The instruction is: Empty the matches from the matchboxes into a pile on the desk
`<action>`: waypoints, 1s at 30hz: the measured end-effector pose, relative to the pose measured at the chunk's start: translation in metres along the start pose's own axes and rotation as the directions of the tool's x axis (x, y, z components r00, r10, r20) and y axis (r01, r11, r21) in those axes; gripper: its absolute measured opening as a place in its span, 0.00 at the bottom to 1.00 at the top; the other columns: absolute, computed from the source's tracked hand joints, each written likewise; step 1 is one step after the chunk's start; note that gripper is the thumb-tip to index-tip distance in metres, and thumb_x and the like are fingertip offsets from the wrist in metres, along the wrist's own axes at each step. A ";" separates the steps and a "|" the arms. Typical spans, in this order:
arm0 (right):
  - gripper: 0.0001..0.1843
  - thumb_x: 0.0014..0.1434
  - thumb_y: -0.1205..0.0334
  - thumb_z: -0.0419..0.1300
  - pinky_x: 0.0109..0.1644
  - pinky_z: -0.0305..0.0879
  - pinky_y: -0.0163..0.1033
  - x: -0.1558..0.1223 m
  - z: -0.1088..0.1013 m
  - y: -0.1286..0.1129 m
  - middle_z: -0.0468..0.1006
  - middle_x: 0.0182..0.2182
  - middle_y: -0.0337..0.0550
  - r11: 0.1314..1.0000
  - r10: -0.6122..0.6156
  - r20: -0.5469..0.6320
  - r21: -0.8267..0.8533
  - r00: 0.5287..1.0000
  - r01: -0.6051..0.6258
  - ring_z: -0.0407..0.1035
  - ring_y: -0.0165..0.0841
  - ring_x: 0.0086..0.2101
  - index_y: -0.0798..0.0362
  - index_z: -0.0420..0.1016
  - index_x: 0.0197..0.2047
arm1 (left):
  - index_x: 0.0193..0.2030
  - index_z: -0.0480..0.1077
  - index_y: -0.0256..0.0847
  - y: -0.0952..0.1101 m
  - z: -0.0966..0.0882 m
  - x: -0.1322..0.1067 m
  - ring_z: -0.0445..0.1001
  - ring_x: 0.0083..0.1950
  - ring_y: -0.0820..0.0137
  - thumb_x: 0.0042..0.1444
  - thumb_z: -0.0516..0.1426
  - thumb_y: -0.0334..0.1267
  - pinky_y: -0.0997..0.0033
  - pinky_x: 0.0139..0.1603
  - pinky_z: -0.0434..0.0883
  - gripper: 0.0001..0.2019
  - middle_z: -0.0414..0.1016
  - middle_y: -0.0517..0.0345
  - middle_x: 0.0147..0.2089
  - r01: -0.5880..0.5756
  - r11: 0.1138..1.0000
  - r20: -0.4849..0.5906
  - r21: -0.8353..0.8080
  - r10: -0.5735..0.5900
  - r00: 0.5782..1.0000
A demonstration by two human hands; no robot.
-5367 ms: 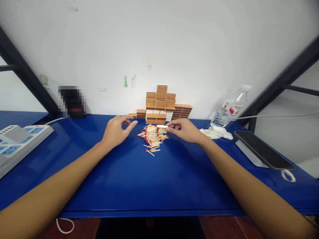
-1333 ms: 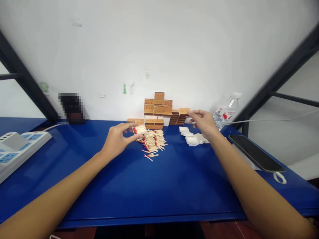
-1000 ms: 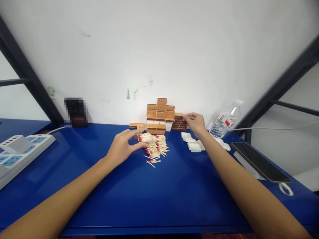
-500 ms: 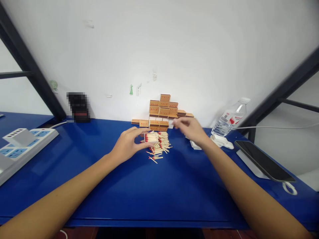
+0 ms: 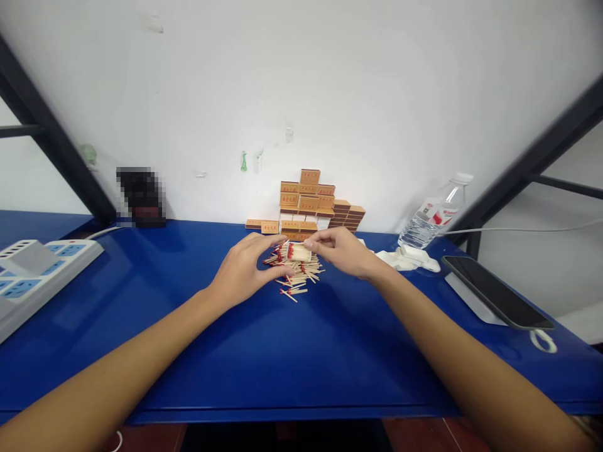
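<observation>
A pile of loose red-tipped matches (image 5: 298, 275) lies on the blue table (image 5: 292, 351). Just above it my left hand (image 5: 245, 271) pinches a small white tray full of matches (image 5: 296, 252) between thumb and fingers. My right hand (image 5: 343, 251) comes in from the right, its fingers closed on the tray's other end, where a brown matchbox sleeve seems to be. Behind the pile a stack of brown matchboxes (image 5: 308, 204) stands against the wall.
Several white empty trays (image 5: 406, 257) lie right of my right hand, by a plastic water bottle (image 5: 436, 210). A phone (image 5: 497, 292) rests on a stand at far right. A white power strip (image 5: 32, 267) sits at far left. A cable (image 5: 522, 230) runs along the right.
My right hand reached to the matchbox stack at the back right, then came back left and now meets the filled tray that my left hand has kept holding over the pile.
</observation>
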State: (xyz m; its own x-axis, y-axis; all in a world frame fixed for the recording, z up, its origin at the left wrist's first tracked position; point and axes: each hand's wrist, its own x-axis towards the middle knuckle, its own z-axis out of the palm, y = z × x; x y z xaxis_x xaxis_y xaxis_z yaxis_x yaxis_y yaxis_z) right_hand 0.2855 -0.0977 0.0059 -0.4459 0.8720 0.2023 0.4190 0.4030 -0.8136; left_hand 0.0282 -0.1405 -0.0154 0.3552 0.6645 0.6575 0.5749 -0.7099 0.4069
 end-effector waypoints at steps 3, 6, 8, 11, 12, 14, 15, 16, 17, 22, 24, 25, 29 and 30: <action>0.20 0.64 0.45 0.62 0.34 0.62 0.39 0.007 -0.007 0.014 0.83 0.32 0.46 0.993 -0.014 -0.189 -0.116 0.982 -0.008 0.69 0.33 0.29 0.54 0.82 0.38 | 0.62 0.74 0.49 -0.005 -0.004 0.002 0.79 0.53 0.60 0.58 0.70 0.48 0.56 0.58 0.74 0.26 0.83 0.55 0.51 -0.005 0.999 -0.031 0.045 0.007 0.999; 0.17 0.64 0.49 0.62 0.32 0.60 0.39 0.011 -0.007 0.024 0.82 0.30 0.45 0.975 -0.047 -0.300 -0.221 0.953 -0.021 0.68 0.33 0.28 0.54 0.82 0.36 | 0.61 0.74 0.49 -0.011 -0.008 0.003 0.79 0.52 0.60 0.58 0.70 0.49 0.57 0.57 0.73 0.25 0.83 0.57 0.48 0.015 0.996 -0.044 0.083 -0.011 0.999; 0.15 0.65 0.51 0.63 0.33 0.59 0.38 0.011 -0.004 0.026 0.82 0.30 0.43 0.956 -0.081 -0.308 -0.292 0.948 -0.013 0.68 0.33 0.28 0.54 0.82 0.36 | 0.60 0.74 0.49 -0.014 -0.010 0.004 0.79 0.51 0.59 0.58 0.69 0.51 0.57 0.56 0.73 0.25 0.83 0.57 0.47 0.027 0.995 -0.050 0.097 -0.022 0.999; 0.14 0.66 0.53 0.62 0.33 0.57 0.38 0.008 -0.001 0.025 0.82 0.30 0.42 0.924 -0.126 -0.280 -0.383 0.952 0.010 0.68 0.33 0.28 0.52 0.83 0.37 | 0.60 0.74 0.49 -0.016 -0.010 0.004 0.79 0.50 0.60 0.58 0.69 0.51 0.59 0.55 0.72 0.25 0.83 0.57 0.46 0.016 0.994 -0.062 0.105 -0.009 0.998; 0.13 0.67 0.53 0.62 0.34 0.58 0.38 0.008 0.000 0.024 0.83 0.30 0.42 0.916 -0.138 -0.265 -0.401 0.954 0.021 0.68 0.33 0.28 0.52 0.83 0.37 | 0.60 0.74 0.48 -0.016 -0.011 0.004 0.79 0.49 0.60 0.58 0.70 0.50 0.59 0.55 0.72 0.25 0.83 0.57 0.45 0.006 0.994 -0.067 0.110 0.001 0.998; 0.12 0.68 0.55 0.62 0.35 0.59 0.38 0.006 0.000 0.023 0.84 0.32 0.43 0.898 -0.159 -0.234 -0.438 0.959 0.042 0.70 0.33 0.29 0.52 0.83 0.37 | 0.59 0.75 0.47 -0.017 -0.011 0.004 0.79 0.49 0.61 0.58 0.70 0.50 0.60 0.54 0.73 0.24 0.83 0.57 0.44 -0.014 0.993 -0.078 0.119 0.023 0.997; 0.11 0.68 0.56 0.62 0.35 0.59 0.38 0.006 -0.001 0.022 0.84 0.33 0.43 0.887 -0.168 -0.220 -0.460 0.961 0.050 0.71 0.33 0.29 0.52 0.82 0.38 | 0.58 0.75 0.47 -0.017 -0.011 0.004 0.79 0.48 0.61 0.58 0.70 0.50 0.60 0.53 0.73 0.24 0.83 0.57 0.44 -0.020 0.992 -0.083 0.124 0.030 0.996; 0.10 0.68 0.57 0.62 0.36 0.59 0.38 0.006 -0.001 0.022 0.85 0.34 0.43 0.874 -0.177 -0.207 -0.483 0.962 0.056 0.72 0.34 0.30 0.52 0.82 0.38 | 0.58 0.75 0.47 -0.017 -0.011 0.005 0.79 0.48 0.61 0.58 0.69 0.51 0.60 0.52 0.73 0.24 0.83 0.57 0.43 -0.024 0.991 -0.088 0.129 0.035 0.996; 0.10 0.68 0.57 0.62 0.36 0.60 0.38 0.005 -0.002 0.022 0.85 0.34 0.43 0.858 -0.187 -0.197 -0.509 0.963 0.062 0.72 0.35 0.31 0.52 0.82 0.38 | 0.57 0.75 0.47 -0.018 -0.011 0.005 0.79 0.47 0.61 0.58 0.69 0.51 0.60 0.52 0.73 0.23 0.83 0.57 0.43 -0.027 0.990 -0.093 0.137 0.040 0.995; 0.10 0.70 0.57 0.62 0.37 0.59 0.38 0.002 -0.003 0.019 0.84 0.36 0.43 0.745 -0.261 -0.146 -0.659 0.954 0.103 0.75 0.37 0.35 0.51 0.81 0.39 | 0.54 0.76 0.46 -0.021 -0.011 0.005 0.79 0.44 0.62 0.57 0.69 0.53 0.59 0.48 0.75 0.22 0.83 0.57 0.41 -0.035 0.981 -0.118 0.189 0.058 0.991; 0.10 0.71 0.56 0.61 0.37 0.59 0.39 0.000 -0.003 0.016 0.84 0.36 0.44 0.697 -0.294 -0.136 -0.708 0.946 0.115 0.76 0.38 0.36 0.50 0.80 0.40 | 0.53 0.76 0.45 -0.022 -0.011 0.005 0.79 0.43 0.62 0.57 0.69 0.53 0.59 0.48 0.75 0.22 0.83 0.57 0.40 -0.037 0.980 -0.124 0.195 0.063 0.990; 0.10 0.71 0.56 0.60 0.37 0.59 0.39 -0.001 -0.003 0.015 0.84 0.37 0.44 0.673 -0.315 -0.134 -0.730 0.940 0.122 0.76 0.38 0.36 0.50 0.80 0.41 | 0.53 0.76 0.45 -0.023 -0.012 0.005 0.79 0.43 0.62 0.57 0.69 0.53 0.59 0.48 0.75 0.22 0.83 0.57 0.41 -0.038 0.980 -0.124 0.197 0.063 0.990; 0.13 0.74 0.54 0.57 0.38 0.61 0.39 -0.003 -0.004 0.015 0.84 0.40 0.47 0.582 -0.418 -0.111 -0.795 0.902 0.172 0.77 0.40 0.39 0.51 0.80 0.43 | 0.55 0.75 0.46 -0.025 -0.013 0.005 0.80 0.44 0.62 0.58 0.69 0.52 0.58 0.49 0.75 0.23 0.83 0.58 0.41 -0.042 0.976 -0.120 0.214 0.068 0.990; 0.14 0.74 0.53 0.56 0.38 0.61 0.40 -0.003 -0.004 0.015 0.84 0.39 0.47 0.567 -0.437 -0.101 -0.802 0.894 0.187 0.77 0.39 0.39 0.51 0.80 0.43 | 0.56 0.75 0.46 -0.025 -0.013 0.005 0.80 0.44 0.62 0.58 0.69 0.52 0.58 0.49 0.75 0.23 0.83 0.58 0.41 -0.043 0.975 -0.120 0.219 0.071 0.990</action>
State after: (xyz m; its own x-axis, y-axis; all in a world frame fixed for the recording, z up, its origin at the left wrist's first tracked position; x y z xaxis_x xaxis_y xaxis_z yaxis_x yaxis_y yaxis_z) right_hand 0.2962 -0.0933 -0.0049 -0.5017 0.6315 0.5912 0.7890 0.6143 0.0135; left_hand 0.0061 -0.1222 -0.0139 0.3042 0.5796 0.7560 0.7066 -0.6695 0.2289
